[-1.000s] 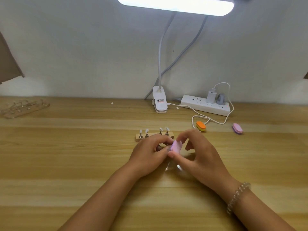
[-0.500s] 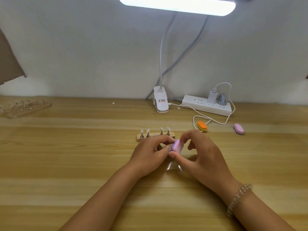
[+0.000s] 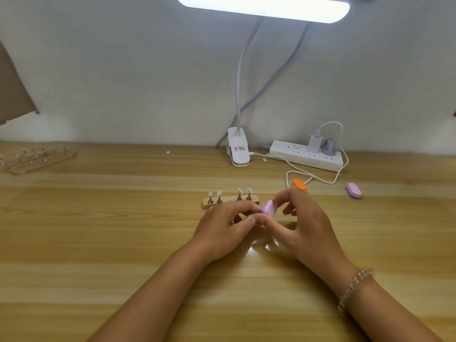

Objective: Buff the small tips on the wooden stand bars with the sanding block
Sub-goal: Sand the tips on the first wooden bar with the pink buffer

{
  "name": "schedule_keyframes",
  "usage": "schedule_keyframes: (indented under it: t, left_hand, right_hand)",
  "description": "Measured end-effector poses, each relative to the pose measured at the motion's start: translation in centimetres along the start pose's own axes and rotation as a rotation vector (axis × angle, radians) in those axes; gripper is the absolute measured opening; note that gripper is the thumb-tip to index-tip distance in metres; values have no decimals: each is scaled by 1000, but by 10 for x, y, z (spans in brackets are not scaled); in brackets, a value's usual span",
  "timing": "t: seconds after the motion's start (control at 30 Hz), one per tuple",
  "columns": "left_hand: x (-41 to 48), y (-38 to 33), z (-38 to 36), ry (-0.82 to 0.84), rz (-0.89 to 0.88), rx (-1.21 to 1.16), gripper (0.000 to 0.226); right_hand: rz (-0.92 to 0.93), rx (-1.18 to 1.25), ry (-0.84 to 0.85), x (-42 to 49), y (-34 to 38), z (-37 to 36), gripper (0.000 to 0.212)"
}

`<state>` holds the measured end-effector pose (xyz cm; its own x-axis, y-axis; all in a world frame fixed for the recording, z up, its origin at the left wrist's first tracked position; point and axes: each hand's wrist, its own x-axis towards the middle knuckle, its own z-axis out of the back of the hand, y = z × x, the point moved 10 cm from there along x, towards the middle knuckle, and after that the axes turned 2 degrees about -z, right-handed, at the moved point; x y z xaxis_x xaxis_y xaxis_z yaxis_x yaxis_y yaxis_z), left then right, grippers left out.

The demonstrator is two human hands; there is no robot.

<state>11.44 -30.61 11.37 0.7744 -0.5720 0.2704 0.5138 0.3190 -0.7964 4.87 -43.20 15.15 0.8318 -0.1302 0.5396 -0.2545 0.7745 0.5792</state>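
1. We see the sanding block (image 3: 269, 208), pink over lilac, lifted off the table and tilted on edge just in front of the right end of the wooden stand bar (image 3: 206, 204).
2. The right hand (image 3: 304, 227) pinches the block between thumb and forefinger, its other fingers loosely spread. A beaded bracelet (image 3: 355, 285) sits on that wrist.
3. The left hand (image 3: 225, 227), in front of the bar's middle, has curled fingers, with thumb and forefinger pressed together at the block's lower edge. We cannot tell whether they hold anything.
4. The bar lies flat, running left to right, with 4 small tips (image 3: 219, 193) upright on metal pegs in 2 pairs.
5. Left of the bar, open wood runs well out to a clear acrylic rack (image 3: 37, 157).
6. Right of the bar lie an orange block (image 3: 299, 185), a white cable (image 3: 320, 180) and, farther out, a second pink block (image 3: 353, 190).
7. Behind the bar, a lamp clamp (image 3: 238, 150) and a power strip (image 3: 296, 155) sit along the pale wall.
8. The table (image 3: 98, 243) is pale planked wood, with glare in front of the bar, between the wrists.
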Motion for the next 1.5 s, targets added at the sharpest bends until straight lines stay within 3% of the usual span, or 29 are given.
schedule_keyframes:
  t: [0.1,0.2,0.33,0.57,0.77,0.93,1.07,1.23,1.37,1.5]
  left_hand:
    - [0,2,1,-5,3,1,25]
    - [0,3,1,-15,0,-15,17]
    - [0,1,2,-27,-16,-47,17]
    - [1,6,3,-48,11,-77,20]
    - [1,7,2,-44,25,-75,23]
    - [1,6,3,-46,25,-40,20]
    - [1,4,5,-54,18,-50,18]
    - [1,4,6,-60,16,-40,18]
    - [1,2,6,-55,11,-37,17]
    - [0,3,7,-64,25,-35,18]
  right_hand:
    - [84,-31,18,-5,10,-5,35]
    - [4,-14,-4,-1,0,0,34]
    - [169,-126,-3,-6,20,-4,24]
    - [112,-36,56,-5,15,-6,18]
    - [6,4,28,-1,3,-2,18]
    - [76,-57,50,-7,17,-5,20]
    - [-14,-24,-6,-1,5,3,19]
    - [91,-76,51,-8,22,-5,23]
    - [16,-72,-11,-2,9,3,19]
    - [133,-163,48,-8,23,-7,26]
